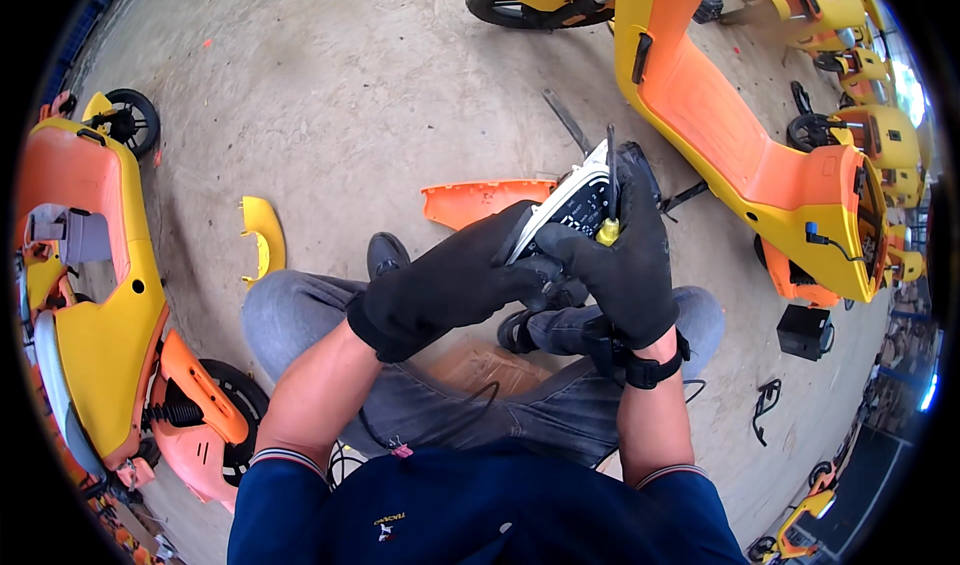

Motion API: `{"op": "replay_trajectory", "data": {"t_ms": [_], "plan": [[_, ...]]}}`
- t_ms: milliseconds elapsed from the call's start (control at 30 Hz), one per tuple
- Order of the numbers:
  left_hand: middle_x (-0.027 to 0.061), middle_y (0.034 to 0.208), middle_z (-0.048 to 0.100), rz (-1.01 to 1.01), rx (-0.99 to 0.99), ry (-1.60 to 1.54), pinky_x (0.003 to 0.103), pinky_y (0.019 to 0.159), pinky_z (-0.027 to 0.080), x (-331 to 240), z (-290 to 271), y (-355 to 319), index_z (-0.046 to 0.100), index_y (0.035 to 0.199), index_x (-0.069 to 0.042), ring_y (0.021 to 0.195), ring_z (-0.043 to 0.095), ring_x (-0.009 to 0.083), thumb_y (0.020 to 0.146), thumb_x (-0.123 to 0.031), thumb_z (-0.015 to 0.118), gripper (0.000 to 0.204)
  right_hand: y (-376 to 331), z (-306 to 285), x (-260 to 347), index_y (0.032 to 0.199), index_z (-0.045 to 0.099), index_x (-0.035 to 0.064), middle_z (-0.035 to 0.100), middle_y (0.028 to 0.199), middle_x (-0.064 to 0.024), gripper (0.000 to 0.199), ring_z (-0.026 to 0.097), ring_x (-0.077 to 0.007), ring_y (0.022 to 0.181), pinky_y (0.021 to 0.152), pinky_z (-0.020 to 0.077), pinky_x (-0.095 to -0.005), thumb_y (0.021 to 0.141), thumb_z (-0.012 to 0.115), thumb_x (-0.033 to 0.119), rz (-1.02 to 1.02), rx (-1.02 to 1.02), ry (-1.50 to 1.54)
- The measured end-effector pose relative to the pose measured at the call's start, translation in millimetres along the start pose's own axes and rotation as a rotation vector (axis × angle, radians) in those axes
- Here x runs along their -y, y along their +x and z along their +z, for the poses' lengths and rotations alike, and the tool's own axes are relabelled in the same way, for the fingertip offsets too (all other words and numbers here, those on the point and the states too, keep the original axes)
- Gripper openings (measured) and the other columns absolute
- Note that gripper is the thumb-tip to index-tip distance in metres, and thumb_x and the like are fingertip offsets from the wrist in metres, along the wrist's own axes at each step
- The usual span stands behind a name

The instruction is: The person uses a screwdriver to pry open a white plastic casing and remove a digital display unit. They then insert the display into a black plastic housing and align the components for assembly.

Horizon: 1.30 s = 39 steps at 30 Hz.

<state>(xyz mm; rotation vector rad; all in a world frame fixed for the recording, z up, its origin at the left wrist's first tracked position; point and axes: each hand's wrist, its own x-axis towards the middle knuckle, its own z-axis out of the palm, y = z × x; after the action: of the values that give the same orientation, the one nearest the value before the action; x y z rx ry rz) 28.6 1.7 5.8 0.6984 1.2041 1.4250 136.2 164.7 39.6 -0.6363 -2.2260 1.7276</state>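
My left hand (450, 280), in a black glove, grips a scooter's dashboard display (572, 203) by its lower left edge. The display has a white rim and a dark face with light markings, and it is held tilted above my lap. My right hand (632, 265), also gloved in black, is closed around a screwdriver (607, 231) with a yellow handle end. Its dark shaft points away from me along the display's right side. The right thumb lies over the display's lower part. Whether the screwdriver tip touches anything cannot be made out.
An orange panel (480, 202) and a yellow curved panel (265, 240) lie on the concrete floor. Yellow-and-orange scooters stand at left (100, 315) and right (720, 125). A black box (805, 332) and a black bracket (767, 411) lie at right. A cardboard piece (485, 368) is between my legs.
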Motion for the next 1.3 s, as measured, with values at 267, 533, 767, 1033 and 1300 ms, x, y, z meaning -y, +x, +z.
{"op": "replay_trajectory", "data": {"t_ms": [267,533,767,1033,1300], "plan": [[0.0103,0.124,0.066,-0.058,0.033,-0.007,0.031,0.087,0.054,-17.8,4.7,-5.5,0.043,0.148,0.0,0.1,0.067,0.0151,0.095,-0.008,0.064,0.057,2.3,-11.3,-11.8,0.125,0.059,-0.0009,0.071,0.106,-0.008,0.038,0.067,-0.0135,0.094,0.085,0.0552,-0.0282,0.096,0.07,0.02,0.032,-0.003,0.084],[0.0098,0.13,0.063,-0.088,0.029,-0.041,0.03,0.098,0.05,-15.6,7.1,-2.8,0.037,0.153,0.0,0.113,0.063,0.0152,0.094,-0.01,0.067,0.067,11.0,-21.1,-20.3,0.124,0.062,-0.0013,0.071,0.104,-0.0079,0.037,0.068,-0.013,0.094,0.081,0.0554,-0.0276,0.107,0.056,0.032,0.171,0.037,0.247],[0.012,0.129,0.064,-0.074,0.012,-0.167,0.035,0.096,0.054,-18.3,4.6,-3.1,0.038,0.154,0.0,0.115,0.064,0.0187,0.094,-0.01,0.069,0.068,0.2,-14.7,-4.1,0.148,0.046,-0.0005,0.06,0.129,-0.0092,0.071,0.062,-0.015,0.11,0.096,0.0525,-0.0314,0.085,0.076,0.014,-0.029,0.105,0.25],[0.0135,0.127,0.064,-0.043,0.036,-0.198,0.037,0.096,0.056,-13.9,5.5,-1.8,0.035,0.155,0.001,0.112,0.066,0.0201,0.09,-0.006,0.067,0.073,2.4,-15.8,-7.8,0.14,0.054,-0.0001,0.065,0.117,-0.0054,0.053,0.064,-0.0099,0.101,0.086,0.054,-0.0251,0.092,0.073,0.014,0.064,0.055,0.255],[0.0124,0.139,0.057,-0.006,0.139,-0.302,0.038,0.102,0.052,-2.6,2.6,-0.4,0.031,0.156,0.001,0.126,0.056,0.0196,0.088,-0.003,0.066,0.077,13.9,-21.7,-24.8,0.125,0.062,0.0016,0.071,0.096,-0.0058,0.039,0.065,-0.0064,0.069,0.055,0.0487,-0.019,0.105,0.059,0.035,0.145,0.049,0.294]]}}
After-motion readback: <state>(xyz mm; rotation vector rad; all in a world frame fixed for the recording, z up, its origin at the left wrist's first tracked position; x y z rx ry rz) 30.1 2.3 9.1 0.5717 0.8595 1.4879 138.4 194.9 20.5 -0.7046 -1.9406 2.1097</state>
